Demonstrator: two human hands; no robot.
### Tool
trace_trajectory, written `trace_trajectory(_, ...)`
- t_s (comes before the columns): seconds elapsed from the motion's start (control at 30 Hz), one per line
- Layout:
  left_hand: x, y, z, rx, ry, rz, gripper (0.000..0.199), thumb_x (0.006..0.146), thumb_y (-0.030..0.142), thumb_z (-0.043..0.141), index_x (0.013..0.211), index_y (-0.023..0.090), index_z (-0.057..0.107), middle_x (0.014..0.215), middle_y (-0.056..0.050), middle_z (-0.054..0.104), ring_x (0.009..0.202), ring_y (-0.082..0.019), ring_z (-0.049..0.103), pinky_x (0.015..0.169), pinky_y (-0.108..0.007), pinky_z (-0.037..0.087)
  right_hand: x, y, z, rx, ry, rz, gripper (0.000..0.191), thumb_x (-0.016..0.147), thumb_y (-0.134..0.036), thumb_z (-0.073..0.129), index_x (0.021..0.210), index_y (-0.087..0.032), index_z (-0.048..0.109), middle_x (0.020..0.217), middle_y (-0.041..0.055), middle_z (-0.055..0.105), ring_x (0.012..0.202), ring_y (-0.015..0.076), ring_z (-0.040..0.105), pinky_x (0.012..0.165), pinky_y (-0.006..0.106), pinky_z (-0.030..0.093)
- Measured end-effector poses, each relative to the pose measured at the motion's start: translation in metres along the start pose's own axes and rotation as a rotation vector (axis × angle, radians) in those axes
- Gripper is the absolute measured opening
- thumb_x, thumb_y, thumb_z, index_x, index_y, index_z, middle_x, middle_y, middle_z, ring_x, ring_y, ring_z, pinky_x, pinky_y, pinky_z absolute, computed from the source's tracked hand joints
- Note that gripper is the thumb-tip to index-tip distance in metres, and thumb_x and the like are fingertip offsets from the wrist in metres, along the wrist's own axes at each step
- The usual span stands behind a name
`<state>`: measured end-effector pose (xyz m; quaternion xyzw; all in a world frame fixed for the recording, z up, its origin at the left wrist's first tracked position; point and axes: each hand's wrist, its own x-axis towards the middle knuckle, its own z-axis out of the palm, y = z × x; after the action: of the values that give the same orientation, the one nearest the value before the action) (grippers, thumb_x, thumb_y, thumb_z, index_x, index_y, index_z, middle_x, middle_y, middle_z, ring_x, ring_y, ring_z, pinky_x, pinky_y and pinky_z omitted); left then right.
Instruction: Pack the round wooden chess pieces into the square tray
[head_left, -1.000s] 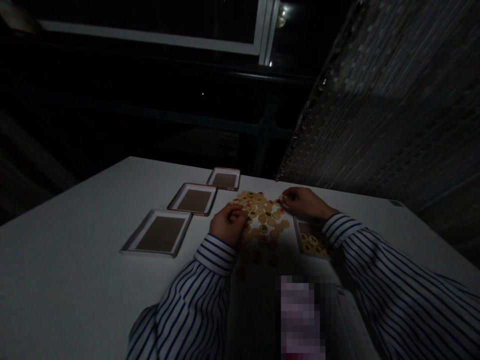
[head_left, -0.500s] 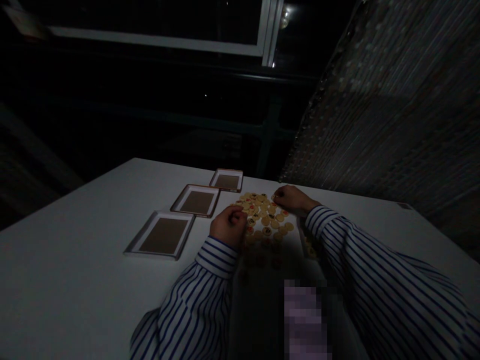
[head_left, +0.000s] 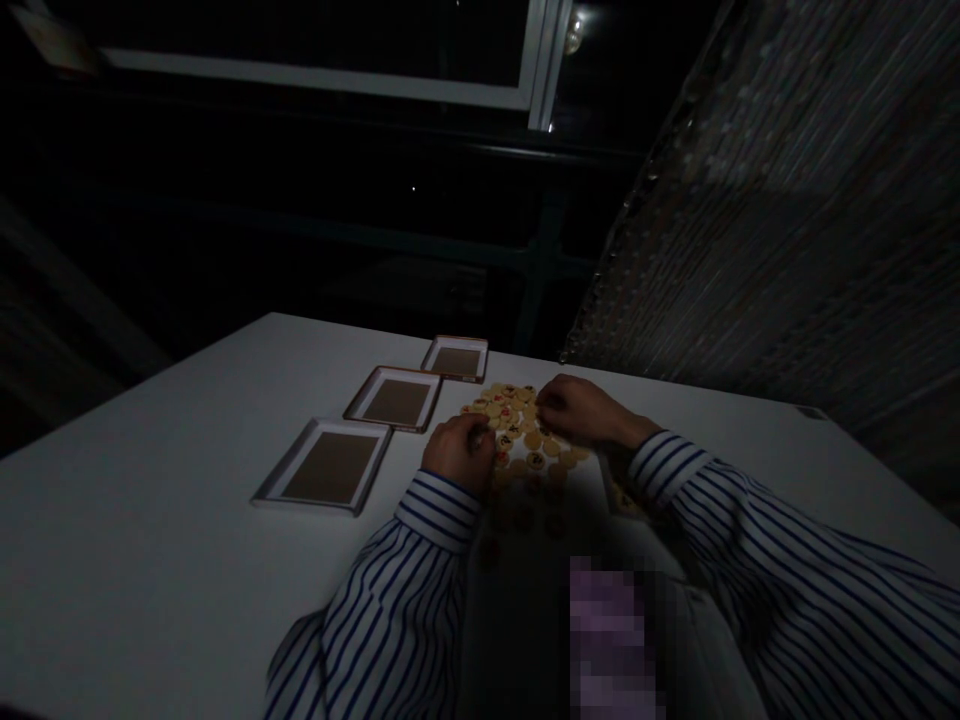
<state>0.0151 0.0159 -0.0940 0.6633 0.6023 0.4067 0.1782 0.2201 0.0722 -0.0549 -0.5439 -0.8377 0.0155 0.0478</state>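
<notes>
Many round, pale wooden Chinese chess pieces (head_left: 535,461) lie heaped and scattered on the white table, several showing red or black characters. My left hand (head_left: 459,452) rests at the left edge of the heap, its fingers curled and the thumb near the forefinger; whatever is inside is hidden. Over the heap's right side is my right hand (head_left: 577,408), fingers bent down and drawn together at the pieces. Its fingertips are dark, so I cannot see what they hold. Nearer pieces (head_left: 555,525) lie in deep shadow.
Three shallow box trays with brown bottoms stand left of the heap: a near tray (head_left: 326,468), a middle tray (head_left: 394,402) and a far tray (head_left: 456,360). Another container (head_left: 626,503) with pieces sits partly under my right forearm. A beaded curtain (head_left: 720,230) hangs at the right.
My right hand has come down and slightly inward over the pieces, with its forearm shifted right. The left hand's curl has loosened a little and it has barely moved.
</notes>
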Motion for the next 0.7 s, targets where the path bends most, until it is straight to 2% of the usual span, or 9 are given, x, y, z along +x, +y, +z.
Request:
trace_trajectory(0.13, 0.005, -0.007, -0.001, 0.069, -0.021, 0.132, 0.018, 0.069, 0.021, 0.055, 0.084, 0.018, 0.064, 0.093, -0.008, 0.067, 0.091, -0.023, 0.059, 0.086, -0.036, 0.043, -0.007, -0.021, 0.004, -0.006, -0.012, -0.13, 0.031, 0.077, -0.035, 0.048, 0.099, -0.019, 0.062, 0.101, 0.008, 0.059, 0.092, 0.0188, 0.053, 0.078, 0.026, 0.036)
trace_trajectory(0.2, 0.007, -0.01, -0.002, 0.077, -0.021, 0.15, 0.018, 0.069, 0.021, 0.054, 0.084, 0.018, 0.064, 0.093, -0.008, 0.067, 0.091, -0.024, 0.059, 0.086, -0.037, 0.042, -0.007, -0.027, 0.006, -0.026, -0.029, -0.138, 0.031, 0.077, -0.037, 0.048, 0.099, -0.02, 0.062, 0.101, 0.008, 0.058, 0.094, 0.02, 0.052, 0.079, 0.027, 0.036)
trace_trajectory(0.47, 0.007, -0.01, -0.005, 0.031, 0.098, 0.075, 0.019, 0.069, 0.022, 0.054, 0.084, 0.018, 0.064, 0.092, -0.007, 0.067, 0.091, -0.023, 0.059, 0.086, -0.036, 0.043, -0.004, -0.039, 0.009, -0.131, -0.053, -0.119, 0.031, 0.077, -0.042, 0.046, 0.088, -0.018, 0.063, 0.098, 0.0104, 0.057, 0.093, 0.0232, 0.051, 0.075, 0.031, 0.036)
trace_trajectory(0.7, 0.009, -0.009, -0.01, -0.039, 0.142, -0.025, 0.019, 0.069, 0.024, 0.054, 0.083, 0.019, 0.065, 0.09, -0.006, 0.066, 0.089, -0.022, 0.059, 0.085, -0.034, 0.043, -0.003, -0.04, 0.01, -0.128, -0.071, -0.114, 0.029, 0.076, -0.041, 0.048, 0.088, -0.019, 0.062, 0.098, 0.0103, 0.057, 0.095, 0.0241, 0.051, 0.076, 0.033, 0.037)
